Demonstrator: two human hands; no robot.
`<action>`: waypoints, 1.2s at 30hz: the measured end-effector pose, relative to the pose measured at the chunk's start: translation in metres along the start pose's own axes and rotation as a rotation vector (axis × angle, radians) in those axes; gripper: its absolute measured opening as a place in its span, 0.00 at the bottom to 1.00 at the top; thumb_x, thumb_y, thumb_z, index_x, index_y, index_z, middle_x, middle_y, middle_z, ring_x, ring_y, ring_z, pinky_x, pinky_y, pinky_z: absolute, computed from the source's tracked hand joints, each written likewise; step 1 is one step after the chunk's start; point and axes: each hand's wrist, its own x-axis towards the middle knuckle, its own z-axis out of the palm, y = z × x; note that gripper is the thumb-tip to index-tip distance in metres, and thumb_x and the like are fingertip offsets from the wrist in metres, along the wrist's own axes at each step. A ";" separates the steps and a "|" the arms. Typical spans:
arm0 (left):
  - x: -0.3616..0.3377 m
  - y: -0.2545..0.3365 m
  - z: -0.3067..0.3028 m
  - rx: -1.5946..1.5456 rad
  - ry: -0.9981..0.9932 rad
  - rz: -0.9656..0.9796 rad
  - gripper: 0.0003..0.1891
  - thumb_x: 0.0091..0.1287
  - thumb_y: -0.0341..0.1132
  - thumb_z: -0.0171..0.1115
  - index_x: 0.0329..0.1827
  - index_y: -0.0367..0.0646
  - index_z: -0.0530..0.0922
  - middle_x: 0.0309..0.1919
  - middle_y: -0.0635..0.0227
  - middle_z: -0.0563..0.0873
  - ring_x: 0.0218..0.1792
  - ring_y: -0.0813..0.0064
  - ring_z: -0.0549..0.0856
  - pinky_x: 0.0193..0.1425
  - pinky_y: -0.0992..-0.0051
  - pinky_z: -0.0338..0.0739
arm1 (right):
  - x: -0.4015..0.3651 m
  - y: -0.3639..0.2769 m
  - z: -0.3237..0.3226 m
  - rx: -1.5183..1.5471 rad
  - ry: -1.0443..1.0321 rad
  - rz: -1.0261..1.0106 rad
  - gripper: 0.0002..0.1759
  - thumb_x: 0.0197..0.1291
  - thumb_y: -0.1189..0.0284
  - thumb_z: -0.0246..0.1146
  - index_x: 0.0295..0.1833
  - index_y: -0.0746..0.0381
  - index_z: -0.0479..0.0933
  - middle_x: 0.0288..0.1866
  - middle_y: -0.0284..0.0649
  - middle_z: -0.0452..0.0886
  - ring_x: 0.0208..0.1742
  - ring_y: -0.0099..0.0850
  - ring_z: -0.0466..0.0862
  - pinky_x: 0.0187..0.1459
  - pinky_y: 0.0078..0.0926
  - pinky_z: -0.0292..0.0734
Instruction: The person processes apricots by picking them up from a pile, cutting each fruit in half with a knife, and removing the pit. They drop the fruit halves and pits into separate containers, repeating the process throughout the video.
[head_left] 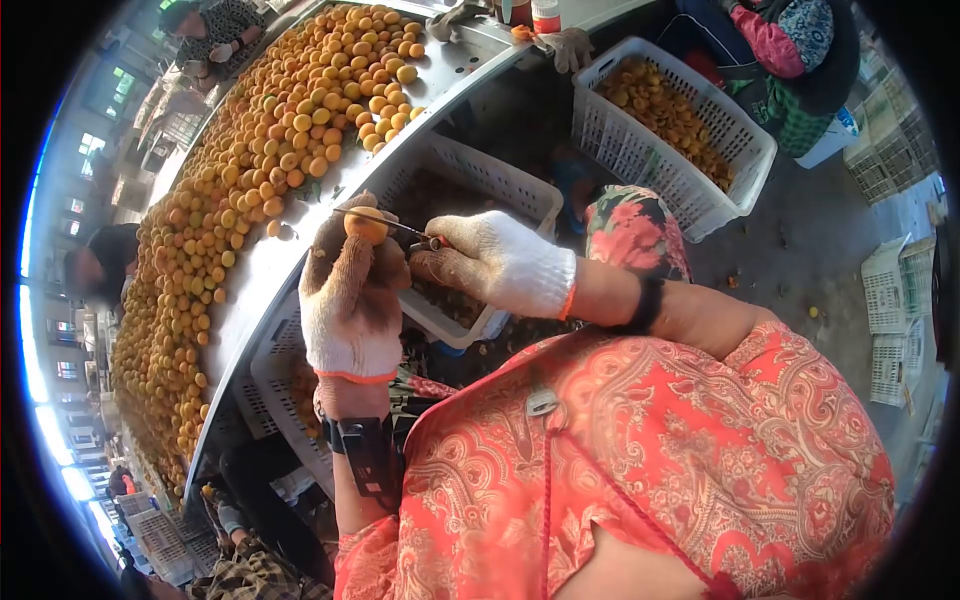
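My left hand (pixel 345 300), in a soiled white knit glove with an orange cuff, grips a yellow-orange apricot (pixel 366 226) between thumb and fingers. In my right hand (pixel 505 262), gloved the same way, is a small knife (pixel 405 228) with a thin blade. The blade lies across the apricot, pointing left toward the table edge. Both hands are close together over a white plastic crate (pixel 535 195), whose dark contents show only in part. A large heap of whole apricots (pixel 290 130) covers the metal table (pixel 440 75) to the left.
A white crate (pixel 655 185) of cut apricot pieces (pixel 665 108) stands on the floor at upper right. Another crate (pixel 275 370) is under the table edge. Other people sit around the table. Crates (pixel 888 285) are stacked at far right. Gloves (pixel 567 45) lie at the table's far end.
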 end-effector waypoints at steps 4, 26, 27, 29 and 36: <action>-0.009 0.000 0.021 0.029 0.071 0.037 0.19 0.71 0.30 0.63 0.63 0.32 0.75 0.43 0.64 0.83 0.35 0.78 0.80 0.37 0.77 0.75 | -0.008 -0.006 0.000 -0.048 -0.040 -0.001 0.15 0.73 0.63 0.59 0.43 0.66 0.75 0.29 0.37 0.79 0.35 0.19 0.76 0.36 0.27 0.74; -0.019 -0.023 0.045 -0.046 0.114 0.097 0.13 0.75 0.37 0.59 0.56 0.40 0.76 0.46 0.58 0.85 0.45 0.67 0.85 0.50 0.69 0.82 | -0.014 -0.012 0.012 -0.334 0.152 -0.038 0.20 0.69 0.68 0.58 0.63 0.64 0.72 0.40 0.53 0.85 0.42 0.51 0.86 0.40 0.43 0.81; -0.018 -0.024 0.046 -0.069 0.142 0.097 0.13 0.75 0.36 0.59 0.55 0.38 0.76 0.45 0.57 0.85 0.44 0.67 0.85 0.49 0.69 0.82 | -0.017 -0.013 0.012 -0.401 0.131 -0.014 0.23 0.69 0.68 0.58 0.66 0.64 0.70 0.41 0.52 0.85 0.42 0.51 0.86 0.40 0.42 0.81; -0.016 -0.028 0.043 -0.150 0.153 0.058 0.13 0.75 0.36 0.59 0.55 0.38 0.76 0.45 0.57 0.85 0.44 0.67 0.85 0.50 0.68 0.82 | -0.017 -0.011 0.013 -0.345 0.142 -0.047 0.21 0.69 0.68 0.58 0.64 0.65 0.72 0.40 0.53 0.85 0.42 0.51 0.86 0.40 0.43 0.81; -0.012 -0.023 0.045 0.087 0.213 0.112 0.14 0.75 0.36 0.60 0.55 0.35 0.77 0.45 0.59 0.85 0.42 0.71 0.84 0.48 0.71 0.82 | -0.023 -0.027 0.009 -0.276 0.201 -0.078 0.14 0.68 0.66 0.59 0.51 0.66 0.73 0.36 0.56 0.83 0.41 0.55 0.84 0.37 0.46 0.78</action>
